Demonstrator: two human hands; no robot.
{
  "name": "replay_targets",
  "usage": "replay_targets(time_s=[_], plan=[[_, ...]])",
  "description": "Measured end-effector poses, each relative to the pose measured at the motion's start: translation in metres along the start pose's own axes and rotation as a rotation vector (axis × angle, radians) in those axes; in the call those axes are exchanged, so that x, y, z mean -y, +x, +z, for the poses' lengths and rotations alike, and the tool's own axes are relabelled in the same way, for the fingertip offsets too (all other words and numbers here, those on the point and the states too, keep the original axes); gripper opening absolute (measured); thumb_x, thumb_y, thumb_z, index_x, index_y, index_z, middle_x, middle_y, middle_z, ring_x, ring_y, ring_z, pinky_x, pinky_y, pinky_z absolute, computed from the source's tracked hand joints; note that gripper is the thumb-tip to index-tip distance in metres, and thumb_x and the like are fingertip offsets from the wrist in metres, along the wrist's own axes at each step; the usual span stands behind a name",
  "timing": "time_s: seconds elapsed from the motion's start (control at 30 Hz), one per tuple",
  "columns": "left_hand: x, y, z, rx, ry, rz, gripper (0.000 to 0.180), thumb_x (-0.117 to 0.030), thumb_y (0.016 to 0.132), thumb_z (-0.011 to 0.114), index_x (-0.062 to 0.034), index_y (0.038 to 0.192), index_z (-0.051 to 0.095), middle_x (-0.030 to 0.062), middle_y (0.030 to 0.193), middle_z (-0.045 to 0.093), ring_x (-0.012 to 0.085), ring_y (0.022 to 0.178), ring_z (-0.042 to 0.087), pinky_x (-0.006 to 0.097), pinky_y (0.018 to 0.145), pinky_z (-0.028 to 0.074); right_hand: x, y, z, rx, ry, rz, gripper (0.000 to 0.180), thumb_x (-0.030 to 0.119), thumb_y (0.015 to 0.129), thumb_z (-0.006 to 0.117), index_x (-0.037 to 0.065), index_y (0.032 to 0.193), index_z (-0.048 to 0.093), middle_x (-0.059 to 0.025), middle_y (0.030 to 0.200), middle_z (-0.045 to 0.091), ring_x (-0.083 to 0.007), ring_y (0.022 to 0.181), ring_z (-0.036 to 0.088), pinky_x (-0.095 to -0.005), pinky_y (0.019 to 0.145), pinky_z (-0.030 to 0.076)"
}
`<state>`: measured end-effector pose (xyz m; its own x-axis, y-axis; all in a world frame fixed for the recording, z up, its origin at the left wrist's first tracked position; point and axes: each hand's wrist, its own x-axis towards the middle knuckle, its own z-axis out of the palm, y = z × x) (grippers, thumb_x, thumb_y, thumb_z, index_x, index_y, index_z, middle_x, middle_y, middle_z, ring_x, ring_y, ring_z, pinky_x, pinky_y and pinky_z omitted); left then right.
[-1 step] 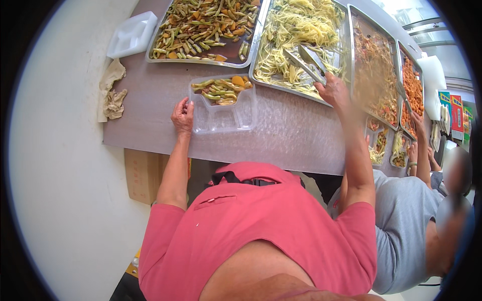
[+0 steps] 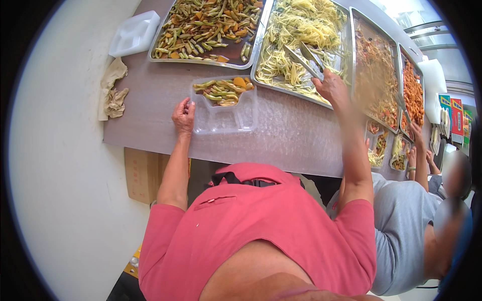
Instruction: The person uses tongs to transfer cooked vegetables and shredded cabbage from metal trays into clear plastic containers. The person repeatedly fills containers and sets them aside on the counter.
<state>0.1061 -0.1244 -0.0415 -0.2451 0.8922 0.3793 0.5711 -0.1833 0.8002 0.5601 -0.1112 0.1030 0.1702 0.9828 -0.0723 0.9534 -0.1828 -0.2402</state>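
Observation:
My left hand (image 2: 184, 116) grips the left rim of a clear plastic compartment tray (image 2: 216, 120), its fingers bent at the edge. Cooked green beans with orange chunks (image 2: 224, 91) fill the tray's large far compartment; the nearer compartments hold no food. My right hand (image 2: 331, 87) is closed around metal tongs (image 2: 303, 62), whose jaws are spread over pale yellow-green shreds (image 2: 306, 25). These shreds lie in a large metal pan (image 2: 293, 94) to the right of the compartment tray.
A pan of beans (image 2: 211, 30) stands at far left, beside white trays (image 2: 134, 34) and crumpled brown paper (image 2: 114, 95). Two more food pans stand right, one with mixed shreds (image 2: 375, 65), one with orange pieces (image 2: 412, 85). Co-workers stand at right; one holds tongs (image 2: 403, 104).
My hands keep their holds, and the tongs' jaws shift only slightly over the shreds. At right, a co-worker's hand with tongs has come a little nearer.

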Motion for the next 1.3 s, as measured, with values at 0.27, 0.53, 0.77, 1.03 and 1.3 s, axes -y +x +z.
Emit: replay_targets(time_s=[0.27, 0.53, 0.77, 1.03, 1.3], plan=[[-0.005, -0.001, -0.001, -0.017, 0.003, -0.004, 0.022, -0.012, 0.077, 0.07, -0.004, 0.098, 0.068, 0.0031, 0.074, 0.059, 0.0102, 0.058, 0.052, 0.025, 0.054, 0.046, 0.035, 0.08, 0.052, -0.147, -0.117, -0.037, 0.023, 0.017, 0.082, 0.054, -0.002, 0.091, 0.062, -0.0237, 0.089, 0.066, -0.0369, 0.085, 0.067, -0.0454, 0.073, 0.053], [-0.009, -0.004, 0.003, -0.021, 0.019, -0.001, 0.02, -0.011, 0.076, 0.071, -0.0045, 0.095, 0.068, 0.0031, 0.07, 0.059, 0.0104, 0.056, 0.052, 0.025, 0.053, 0.046, -0.005, 0.049, 0.02, -0.073, -0.078, -0.096, 0.029, 0.028, 0.084, 0.06, 0.0, 0.092, 0.06, -0.024, 0.084, 0.065, -0.0392, 0.084, 0.065, -0.0465, 0.075, 0.051], [-0.012, -0.006, 0.004, -0.024, 0.012, -0.001, 0.02, -0.011, 0.076, 0.071, -0.0043, 0.095, 0.068, 0.0028, 0.07, 0.059, 0.0101, 0.055, 0.052, 0.025, 0.052, 0.046, -0.018, -0.028, -0.011, 0.025, -0.141, -0.178, 0.033, 0.029, 0.082, 0.065, -0.001, 0.093, 0.057, -0.0222, 0.087, 0.064, -0.0376, 0.083, 0.064, -0.0461, 0.073, 0.05], [-0.008, -0.004, 0.009, -0.001, -0.003, 0.044, 0.02, -0.011, 0.077, 0.071, -0.0037, 0.096, 0.069, 0.0037, 0.071, 0.06, 0.0112, 0.056, 0.053, 0.026, 0.053, 0.046, 0.005, -0.025, 0.039, -0.208, -0.362, -0.293, 0.021, 0.016, 0.082, 0.058, -0.001, 0.092, 0.051, -0.0178, 0.084, 0.06, -0.03, 0.077, 0.065, -0.0394, 0.058, 0.053], [-0.025, -0.052, 0.013, -0.061, 0.076, -0.043, 0.019, -0.012, 0.08, 0.068, -0.0023, 0.096, 0.068, 0.0066, 0.074, 0.062, 0.0139, 0.059, 0.056, 0.028, 0.054, 0.048, 0.003, -0.006, 0.052, -0.116, -0.294, -0.236, 0.014, 0.01, 0.083, 0.052, -0.001, 0.091, 0.052, -0.0218, 0.086, 0.063, -0.0357, 0.078, 0.067, -0.043, 0.067, 0.054]])
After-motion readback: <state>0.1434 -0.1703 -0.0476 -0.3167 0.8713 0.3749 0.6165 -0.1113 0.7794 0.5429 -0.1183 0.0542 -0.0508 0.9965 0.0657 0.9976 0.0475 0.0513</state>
